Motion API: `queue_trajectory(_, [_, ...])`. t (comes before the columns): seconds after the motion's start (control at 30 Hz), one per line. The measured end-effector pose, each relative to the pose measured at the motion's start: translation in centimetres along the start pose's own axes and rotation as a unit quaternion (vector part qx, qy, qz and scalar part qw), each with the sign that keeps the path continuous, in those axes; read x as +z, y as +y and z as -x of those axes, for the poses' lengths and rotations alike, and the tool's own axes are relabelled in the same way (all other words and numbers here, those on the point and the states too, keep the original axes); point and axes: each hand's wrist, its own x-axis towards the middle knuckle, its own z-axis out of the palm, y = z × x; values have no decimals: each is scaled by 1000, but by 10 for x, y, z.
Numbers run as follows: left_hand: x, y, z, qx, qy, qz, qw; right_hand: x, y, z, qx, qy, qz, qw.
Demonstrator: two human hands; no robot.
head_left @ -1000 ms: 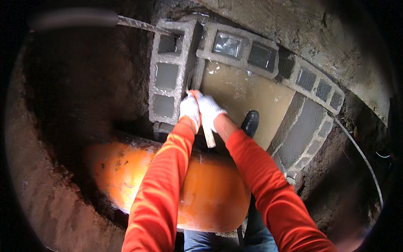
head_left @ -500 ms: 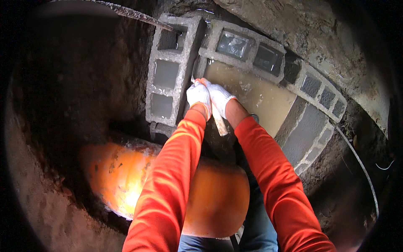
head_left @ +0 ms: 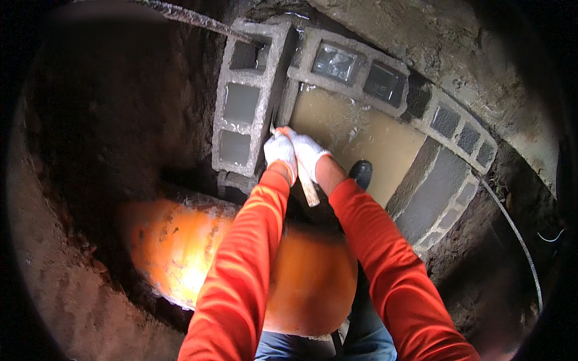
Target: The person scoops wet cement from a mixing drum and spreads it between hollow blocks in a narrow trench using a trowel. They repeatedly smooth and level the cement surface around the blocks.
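Both my hands wear white gloves and grip one wooden tool handle point(head_left: 309, 191) that points down toward me. My left hand point(head_left: 280, 150) is closed on its upper part, and my right hand point(head_left: 308, 153) is closed right beside it. The tool's head is hidden behind my hands, close against the edge of a grey hollow concrete block point(head_left: 244, 102) standing on the left side of a pit. My sleeves are orange-red.
More hollow concrete blocks point(head_left: 352, 69) line the back and right point(head_left: 436, 198) of the pit, around muddy water point(head_left: 361, 141). A large orange pipe point(head_left: 180, 253) runs below my arms. A black boot point(head_left: 361, 173) stands by the water. Earth walls surround everything, and a thin cable point(head_left: 512, 228) hangs at right.
My two hands with the handle have shifted slightly up and toward the left block. The view has tilted a little.
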Motion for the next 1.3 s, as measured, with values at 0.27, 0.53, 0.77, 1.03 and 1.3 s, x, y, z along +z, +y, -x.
queue_trajectory(0.27, [-24, -24, 62, -105, 10, 56, 993, 1, 45, 44, 52, 38, -21, 998])
queue_trajectory(0.53, [6, -16, 25, 6, 47, -69, 996, -25, 40, -17, 27, -5, -126, 992])
queue_trajectory(0.77, [-49, -45, 30, -54, 52, -144, 987, 13, 73, 24, 46, 26, -119, 991])
queue_trajectory(1.03, [-32, -13, 26, -21, 74, -241, 968, 2, 65, -16, -2, 18, -110, 994])
queue_trajectory(1.3, [-45, -22, 35, -11, 89, -223, 971, 16, 57, 10, 59, 49, -10, 997])
